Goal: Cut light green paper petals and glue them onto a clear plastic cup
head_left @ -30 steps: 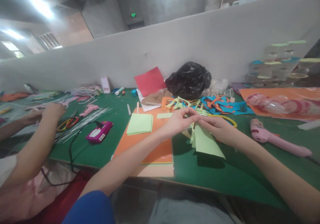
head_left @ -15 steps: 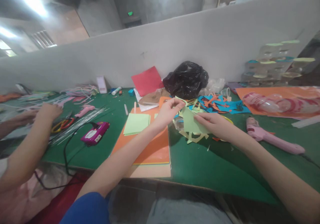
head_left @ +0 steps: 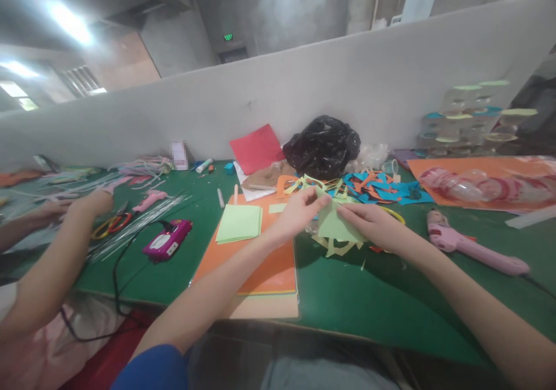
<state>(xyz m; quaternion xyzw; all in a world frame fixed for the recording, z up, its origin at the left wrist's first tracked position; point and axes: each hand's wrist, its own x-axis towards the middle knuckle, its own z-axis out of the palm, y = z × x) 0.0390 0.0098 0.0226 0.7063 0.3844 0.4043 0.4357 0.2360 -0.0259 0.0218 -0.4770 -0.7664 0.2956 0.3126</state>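
Between my two hands is a light green piece of paper (head_left: 336,225), held up over the table. My left hand (head_left: 302,210) pinches its upper left edge, fingers closed. On its right side, my right hand (head_left: 369,222) grips it between thumb and fingers. Below and behind the paper lie pale green paper scraps (head_left: 336,247). A stack of light green paper squares (head_left: 238,223) rests to the left of my left hand, on orange sheets (head_left: 264,268).
A pink glue gun (head_left: 475,248) lies at the right, and a black plastic bag (head_left: 324,145) sits by the wall. On the left are a magenta power box (head_left: 168,239), scissors (head_left: 112,223), thin wires (head_left: 143,222) and a co-worker's hand (head_left: 93,201). Blue and orange cuttings (head_left: 382,186) lie beyond my hands.
My left hand has come down slightly along the paper's upper edge, closer to my right hand. The whole view has shifted slightly; both hands still hold the paper.
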